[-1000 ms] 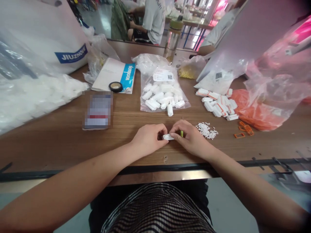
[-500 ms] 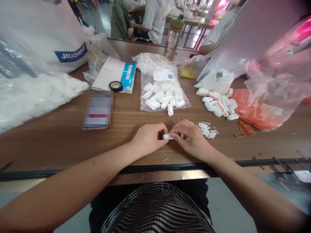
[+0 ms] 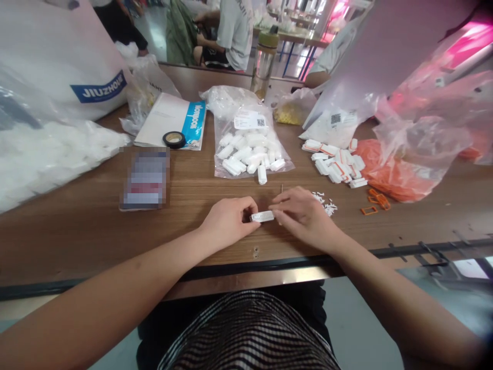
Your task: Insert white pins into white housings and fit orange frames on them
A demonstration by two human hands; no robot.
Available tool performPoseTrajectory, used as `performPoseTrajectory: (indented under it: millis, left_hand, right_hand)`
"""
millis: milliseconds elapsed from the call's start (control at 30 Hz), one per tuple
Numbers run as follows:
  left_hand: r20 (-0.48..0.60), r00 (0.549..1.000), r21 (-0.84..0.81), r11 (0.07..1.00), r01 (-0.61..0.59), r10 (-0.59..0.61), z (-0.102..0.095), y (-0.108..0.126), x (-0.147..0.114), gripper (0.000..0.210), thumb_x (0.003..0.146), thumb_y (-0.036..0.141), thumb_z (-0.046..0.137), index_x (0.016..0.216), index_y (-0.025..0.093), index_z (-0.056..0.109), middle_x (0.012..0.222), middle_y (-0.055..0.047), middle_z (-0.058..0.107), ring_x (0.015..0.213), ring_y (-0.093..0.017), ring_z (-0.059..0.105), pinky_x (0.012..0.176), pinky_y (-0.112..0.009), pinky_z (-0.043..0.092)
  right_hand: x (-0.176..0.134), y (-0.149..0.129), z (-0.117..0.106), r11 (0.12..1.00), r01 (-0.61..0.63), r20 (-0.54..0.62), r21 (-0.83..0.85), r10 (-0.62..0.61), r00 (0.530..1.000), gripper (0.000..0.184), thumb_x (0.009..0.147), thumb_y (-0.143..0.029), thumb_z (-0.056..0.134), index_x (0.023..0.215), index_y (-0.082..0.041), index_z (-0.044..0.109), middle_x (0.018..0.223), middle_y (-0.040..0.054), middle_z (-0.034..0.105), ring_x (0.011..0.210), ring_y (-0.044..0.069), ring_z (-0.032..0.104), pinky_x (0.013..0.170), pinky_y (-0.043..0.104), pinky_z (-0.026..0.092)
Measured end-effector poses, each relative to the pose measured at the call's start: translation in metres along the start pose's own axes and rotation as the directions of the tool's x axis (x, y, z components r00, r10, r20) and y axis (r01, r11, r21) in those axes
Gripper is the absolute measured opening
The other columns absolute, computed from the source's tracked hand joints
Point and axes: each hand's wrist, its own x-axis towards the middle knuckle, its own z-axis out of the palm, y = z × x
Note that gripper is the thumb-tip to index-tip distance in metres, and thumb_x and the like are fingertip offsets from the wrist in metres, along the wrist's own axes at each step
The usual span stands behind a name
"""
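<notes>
My left hand [image 3: 231, 216] pinches the left end of a white plastic connector housing [image 3: 262, 216], with a row of small openings along its upper face. At the housing's other end, the bent fingers and thumb of my right hand [image 3: 304, 216] close on its tip. Anything else inside those fingers is hidden. Just behind my right hand a thin metal shaft [image 3: 282, 188] shows; the rest of it is covered. A pile of tiny white pieces [image 3: 329, 208] lies beside that hand, partly hidden by it.
A clear bag of white housings [image 3: 250, 146] lies ahead. Several orange-trimmed housings [image 3: 339, 164], loose orange frames [image 3: 370, 210] and a bag of orange parts [image 3: 400, 174] are at right. A phone [image 3: 146, 180], notebook [image 3: 157, 118] and black tape roll [image 3: 174, 139] sit left; a bottle [image 3: 264, 67] stands behind.
My right hand has shifted right along the housing, uncovering more of its upper face, and now covers more of the tiny white pieces. The whole view has slid slightly.
</notes>
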Motion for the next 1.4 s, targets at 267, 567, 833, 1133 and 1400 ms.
performPoseTrajectory:
  millis: [267,567,833,1133,1400]
  left_hand:
    - [0.008,1.000,0.029,0.999,0.020,-0.020,0.002,-0.002,0.002,0.016,0.073,0.034,0.070,0.084,0.022,0.067,0.061,0.004,0.058,0.056,-0.012,0.049,0.056,-0.028,0.031]
    - [0.012,1.000,0.041,0.999,0.018,-0.018,0.001,-0.002,0.001,0.016,0.074,0.035,0.069,0.084,0.022,0.067,0.062,0.003,0.058,0.057,-0.012,0.050,0.056,-0.028,0.030]
    - [0.008,1.000,0.037,0.999,0.016,-0.017,0.000,-0.002,0.001,0.016,0.074,0.034,0.070,0.084,0.022,0.067,0.062,0.004,0.058,0.056,-0.012,0.050,0.056,-0.027,0.030]
    - [0.009,1.000,0.043,0.999,0.008,-0.009,0.001,-0.003,0.002,0.017,0.074,0.035,0.070,0.084,0.021,0.067,0.061,0.004,0.058,0.056,-0.011,0.049,0.056,-0.027,0.031]
    - [0.004,1.000,0.040,0.999,-0.004,0.004,0.000,-0.003,0.002,0.017,0.074,0.034,0.070,0.084,0.022,0.067,0.062,0.004,0.057,0.056,-0.011,0.050,0.057,-0.027,0.032]
  right_hand:
    - [-0.024,0.115,-0.061,0.780,-0.582,-0.153,-0.231,0.562,0.813,0.015,0.074,-0.035,0.068,0.077,-0.023,0.077,0.077,0.0050,0.075,0.076,0.026,0.068,0.072,0.039,0.050]
    - [-0.034,0.134,-0.058,0.804,-0.517,-0.060,-0.294,0.524,0.850,0.025,0.077,-0.046,0.067,0.077,-0.023,0.077,0.075,0.0036,0.073,0.072,0.023,0.066,0.068,0.035,0.047]
    - [-0.031,0.135,-0.069,0.742,-0.615,-0.034,-0.267,0.631,0.775,0.025,0.075,-0.044,0.066,0.072,-0.022,0.077,0.063,0.0011,0.070,0.066,0.022,0.065,0.062,0.031,0.045]
    - [-0.045,0.131,-0.067,0.827,-0.410,-0.026,-0.385,0.434,0.900,0.025,0.082,-0.040,0.060,0.086,-0.023,0.078,0.083,0.0037,0.075,0.077,0.024,0.067,0.069,0.034,0.046]
    - [-0.036,0.113,-0.067,0.789,-0.413,-0.040,-0.454,0.445,0.895,0.020,0.080,-0.037,0.062,0.075,-0.021,0.072,0.070,0.0047,0.069,0.067,0.023,0.063,0.064,0.034,0.043]
